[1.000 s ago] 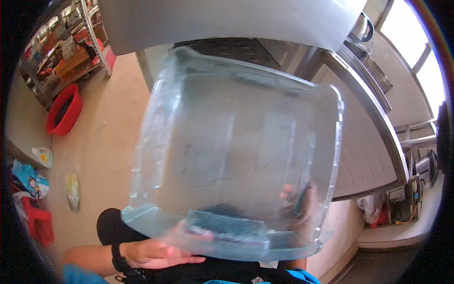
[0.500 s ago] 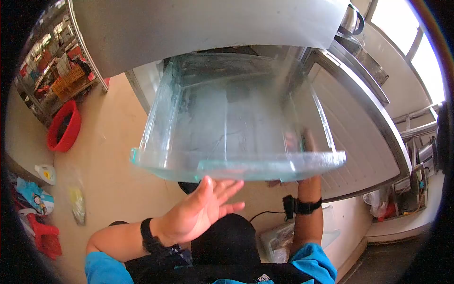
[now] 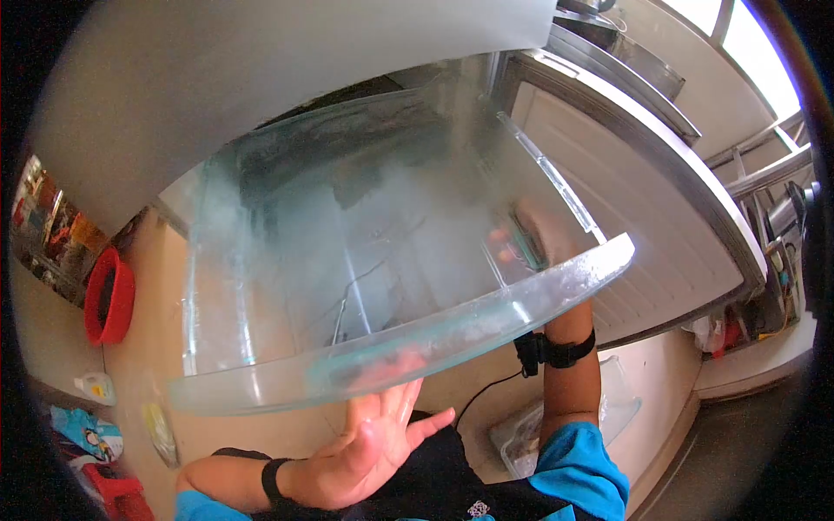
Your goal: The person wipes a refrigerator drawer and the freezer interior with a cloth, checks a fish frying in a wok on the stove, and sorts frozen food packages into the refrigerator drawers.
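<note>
A large clear plastic drawer tilts down to the left, its far end inside an appliance compartment. Mist hangs over it. My left hand is at the front panel, fingers upward and spread, the fingertips behind or against the panel's handle recess. On the right, my right hand shows blurred through the clear plastic, under or beside the drawer's right side. Its fingers look bent around the drawer's side. Both wrists wear black straps.
An open white door stands at the right. Another clear container with a bag in it lies on the floor below. A red basin, a white bottle and a plastic bag are at the left.
The drawer's front has dropped at the left and risen at the right. My left hand has moved down with its fingertips now at the panel. The view has turned, and mist has thickened.
</note>
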`<state>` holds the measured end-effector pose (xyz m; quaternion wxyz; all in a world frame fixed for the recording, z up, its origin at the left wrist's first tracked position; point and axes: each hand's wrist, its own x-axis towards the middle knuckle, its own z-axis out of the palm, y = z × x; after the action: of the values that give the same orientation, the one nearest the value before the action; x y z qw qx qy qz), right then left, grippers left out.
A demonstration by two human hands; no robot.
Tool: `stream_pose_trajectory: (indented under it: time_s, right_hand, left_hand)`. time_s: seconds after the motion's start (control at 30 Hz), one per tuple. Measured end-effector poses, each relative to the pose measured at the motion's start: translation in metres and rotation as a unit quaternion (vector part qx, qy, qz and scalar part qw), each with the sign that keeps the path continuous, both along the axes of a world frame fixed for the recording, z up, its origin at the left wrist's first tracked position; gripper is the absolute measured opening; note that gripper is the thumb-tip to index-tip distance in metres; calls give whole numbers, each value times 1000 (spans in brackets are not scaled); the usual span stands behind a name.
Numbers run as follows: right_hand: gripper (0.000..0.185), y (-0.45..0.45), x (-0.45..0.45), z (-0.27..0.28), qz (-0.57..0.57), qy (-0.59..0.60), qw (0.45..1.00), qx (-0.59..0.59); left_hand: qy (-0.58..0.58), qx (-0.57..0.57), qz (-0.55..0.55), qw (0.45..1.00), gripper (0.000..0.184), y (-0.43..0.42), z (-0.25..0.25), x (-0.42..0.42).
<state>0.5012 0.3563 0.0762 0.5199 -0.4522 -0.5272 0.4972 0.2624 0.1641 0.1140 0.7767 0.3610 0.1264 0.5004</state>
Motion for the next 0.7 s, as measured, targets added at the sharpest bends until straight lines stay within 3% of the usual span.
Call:
stream_pose_trajectory:
  time_s: [0.1,0.17,0.2,0.27,0.3,0.33,0.37,0.43,0.47,0.5,0.53,0.57,0.67,0.7]
  right_hand:
    - [43,-1,3,-10,-24,-18,999,-19]
    - [42,11,13,-25,97,29,992,77]
    - [42,14,16,-27,93,30,992,78]
    - [45,16,23,-34,190,288,936,-66]
    - [45,9,24,-35,183,293,936,-71]
    - [47,-1,22,-30,123,93,986,65]
    - [50,-4,21,-25,58,-115,971,201]
    - [47,2,24,-21,38,-120,979,163]
    - [47,3,26,-18,16,-128,984,122]
    - [47,3,27,-16,15,-126,984,124]
    - [43,3,26,-13,-27,-228,947,224]
    - [39,4,26,-11,-70,-325,888,319]
    - [48,7,34,-6,-27,-301,877,373]
    - [36,18,30,1,-72,-330,844,417]
  left_hand:
    - [12,-30,11,999,74,4,-5,7]
    - [19,-34,16,999,73,4,-11,9]
    - [33,-32,18,999,72,3,-13,8]
    - [51,-36,12,998,71,6,-14,12]
    - [36,-29,32,998,72,5,-11,16]
    - [20,-22,54,998,72,4,-7,21]
    - [22,-22,54,998,72,3,2,31]
    - [-122,-128,205,963,46,2,18,49]
    - [-120,-127,206,963,46,4,13,45]
    - [-66,-72,130,987,60,6,3,37]
    - [-10,-16,52,998,75,9,0,33]
    - [-8,-13,53,998,75,9,1,35]
    - [33,-27,72,997,74,12,9,44]
    - [52,-13,66,996,70,14,8,46]
